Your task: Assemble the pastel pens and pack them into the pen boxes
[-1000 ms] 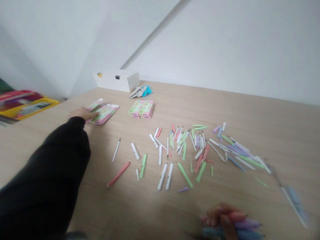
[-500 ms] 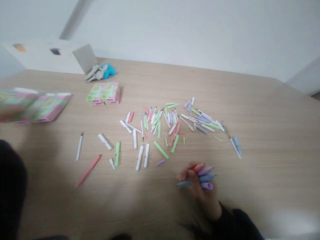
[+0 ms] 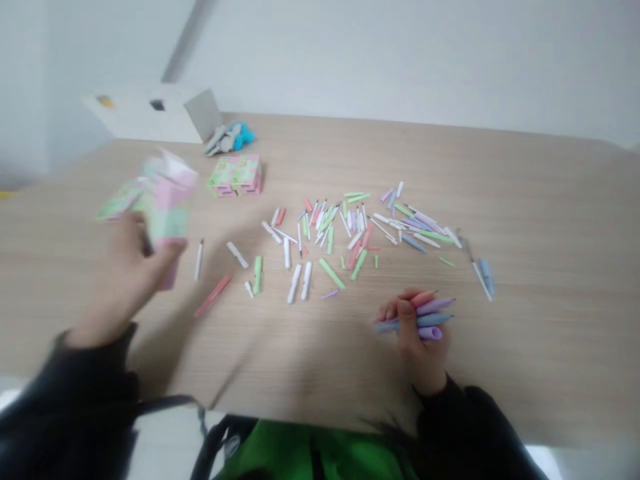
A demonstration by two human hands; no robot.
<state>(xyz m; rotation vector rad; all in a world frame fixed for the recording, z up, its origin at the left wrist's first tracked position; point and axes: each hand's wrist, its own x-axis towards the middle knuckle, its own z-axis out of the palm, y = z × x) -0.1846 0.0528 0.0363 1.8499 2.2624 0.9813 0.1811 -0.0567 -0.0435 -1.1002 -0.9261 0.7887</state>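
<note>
My left hand [image 3: 127,263] is blurred by motion and grips a pink and green cardboard carton [image 3: 167,213], raised above the wooden tabletop [image 3: 540,200]. A flatter green and pink piece [image 3: 120,200] sticks out from the carton. My right hand [image 3: 413,333] rests low on the table, its fingers closed around several pastel pens [image 3: 425,320] in pink, lilac and blue. A loose heap of pen barrels and parts [image 3: 340,233] lies between my hands, with a coral pen [image 3: 213,297] nearest my left hand.
Two green and pink boxes [image 3: 235,175] stand at the table's far side. Beyond them are a grey and blue cloth bundle [image 3: 230,138] and a white box [image 3: 145,113]. A green garment [image 3: 310,453] and a dark strap [image 3: 215,447] show below the near table edge.
My left hand has lifted the pink and green carton off the table. The view has tilted and moved back, showing the near table edge. My right hand still holds the pens.
</note>
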